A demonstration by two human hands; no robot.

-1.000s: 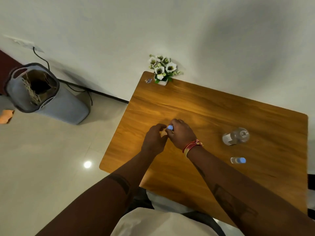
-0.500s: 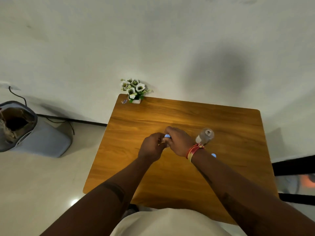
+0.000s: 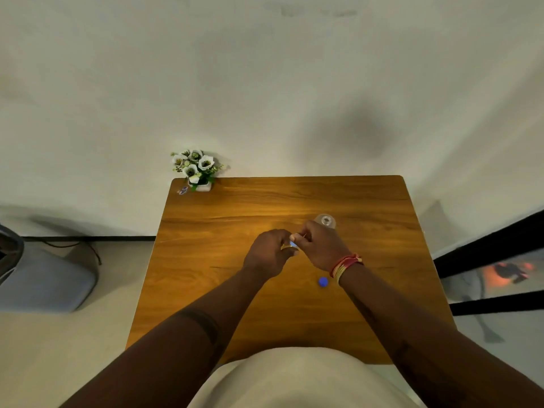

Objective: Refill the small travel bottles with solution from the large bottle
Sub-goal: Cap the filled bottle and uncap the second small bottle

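The wooden table (image 3: 223,278) took up most of the shot, with a little flower pot (image 3: 196,172) in the far left corner. The large bottle (image 3: 325,220) stood just behind the right hand (image 3: 321,245), looked uncapped, not tipped. Both hands met mid-table: the left hand (image 3: 269,253) curled round a small travel bottle (image 3: 291,246), right fingers pinching at its blue top. A second small bottle (image 3: 323,281) waited nearby, capped. Pretty sure pouring hadn't started yet.

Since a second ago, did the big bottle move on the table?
No, not that I can see. The large bottle stands right of the table's middle, toward its far edge, as before; only the camera swung round.
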